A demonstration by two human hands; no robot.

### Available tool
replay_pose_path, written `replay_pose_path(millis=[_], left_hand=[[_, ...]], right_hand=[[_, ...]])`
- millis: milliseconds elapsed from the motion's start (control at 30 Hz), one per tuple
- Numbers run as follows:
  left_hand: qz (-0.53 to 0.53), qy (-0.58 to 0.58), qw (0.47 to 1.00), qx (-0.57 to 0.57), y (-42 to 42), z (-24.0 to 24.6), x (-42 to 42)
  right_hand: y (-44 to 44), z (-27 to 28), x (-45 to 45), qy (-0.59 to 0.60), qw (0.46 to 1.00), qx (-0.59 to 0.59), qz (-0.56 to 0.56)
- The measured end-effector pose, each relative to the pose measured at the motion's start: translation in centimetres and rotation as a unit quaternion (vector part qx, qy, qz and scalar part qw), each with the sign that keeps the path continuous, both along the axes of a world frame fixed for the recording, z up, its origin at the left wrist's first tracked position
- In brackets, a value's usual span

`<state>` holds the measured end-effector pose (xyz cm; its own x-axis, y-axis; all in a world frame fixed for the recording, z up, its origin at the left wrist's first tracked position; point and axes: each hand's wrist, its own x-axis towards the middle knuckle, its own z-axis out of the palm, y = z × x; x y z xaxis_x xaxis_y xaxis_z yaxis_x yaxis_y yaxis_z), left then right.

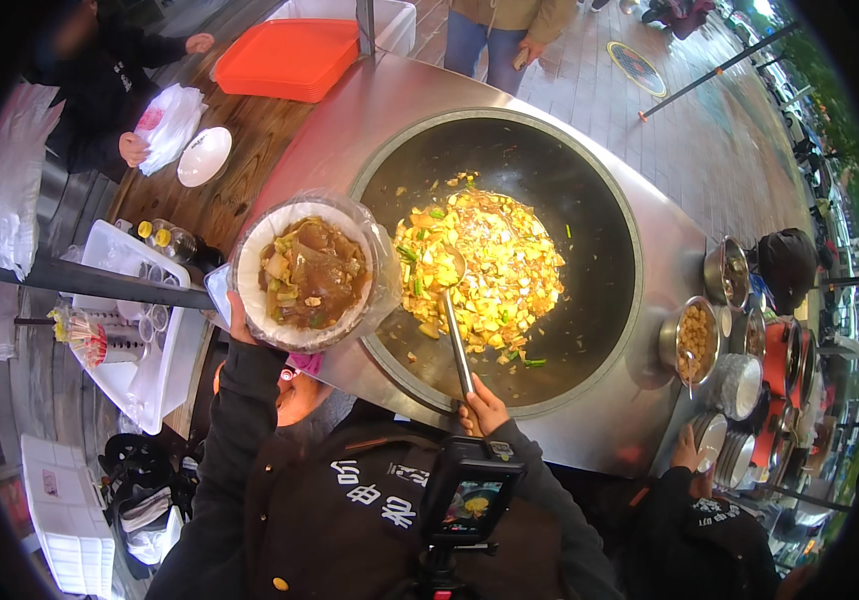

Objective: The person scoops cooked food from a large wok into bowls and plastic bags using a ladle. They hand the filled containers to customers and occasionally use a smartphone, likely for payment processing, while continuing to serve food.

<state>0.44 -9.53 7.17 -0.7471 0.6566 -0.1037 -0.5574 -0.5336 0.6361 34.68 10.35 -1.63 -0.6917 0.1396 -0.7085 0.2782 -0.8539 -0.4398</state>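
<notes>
My left hand [243,322] grips the rim of a white bowl [251,264] wrapped in a clear plastic bag [378,281]. Brown noodles with cabbage-like pieces [314,274] lie inside it. The bowl is held up at the left rim of a large wok [594,277]. In my right hand [483,409] is the handle of a metal ladle [458,337]. The ladle's bowl rests among chopped yellow-white food [504,262] with green scallion pieces, heaped in the wok. Part of the ladle's bowl is hidden by food.
A steel counter [429,90] surrounds the wok. Leftward are a white tray [174,375] of bottles and cups, and orange trays [287,60]. A co-worker's hand [133,148] holds plastic bags. At right, another co-worker's hand [688,450] touches stacked plates [713,439] near a steel basin [669,341].
</notes>
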Motion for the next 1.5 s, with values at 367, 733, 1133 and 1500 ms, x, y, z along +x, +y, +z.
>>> replay_pose_path(millis=[367, 733, 1133, 1500], left_hand=[[0.015, 0.019, 1.000, 0.004, -0.4, 0.0, -1.1], [0.000, -0.054, 0.998, 0.034, 1.8, -2.4, -1.7], [-0.056, -0.166, 0.984, 0.046, 9.3, -8.7, -1.5], [-0.063, -0.125, 0.990, -0.021, 12.7, -5.3, 1.0]], right_hand=[[0.1, 0.9, -1.9, -0.010, 0.993, -0.112, -0.020], [1.9, 7.5, 2.2, 0.059, 0.994, -0.077, -0.054], [4.2, 28.8, 4.6, 0.032, 0.999, -0.007, -0.024], [1.6, 31.7, 3.1, 0.012, 0.997, 0.053, 0.048]])
